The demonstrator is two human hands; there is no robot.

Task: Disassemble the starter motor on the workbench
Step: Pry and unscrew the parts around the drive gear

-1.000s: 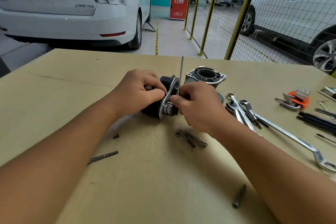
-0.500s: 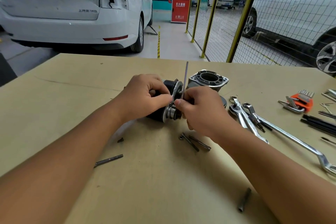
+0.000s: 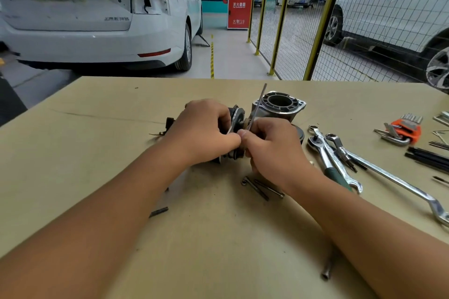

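Since a second ago my view has tipped down a little, so the workbench [image 3: 73, 153] edge and both hands sit lower in the picture, and the thin metal rod [image 3: 259, 102] now leans toward the right instead of standing straight. My right hand [image 3: 272, 150] has its thumb and fingers curled, pinching that rod's lower end against the shaft end of the starter motor [image 3: 234, 126]. My left hand [image 3: 206, 131] wraps over the motor's dark body, thumb tip meeting the right thumb, holding it on its side on the bench at centre. Just behind the right hand stands the grey aluminium nose housing [image 3: 279, 105], open end up. Near my right wrist lie two long bolts [image 3: 263, 188], crossing each other. To the right are a ratchet wrench [image 3: 325, 153] and a long ring spanner [image 3: 393, 177], then an orange hex key set [image 3: 401, 130]. A loose bolt [image 3: 159, 211] lies by my left forearm, another bolt [image 3: 326, 272] near the right one. White cars stand beyond the bench.
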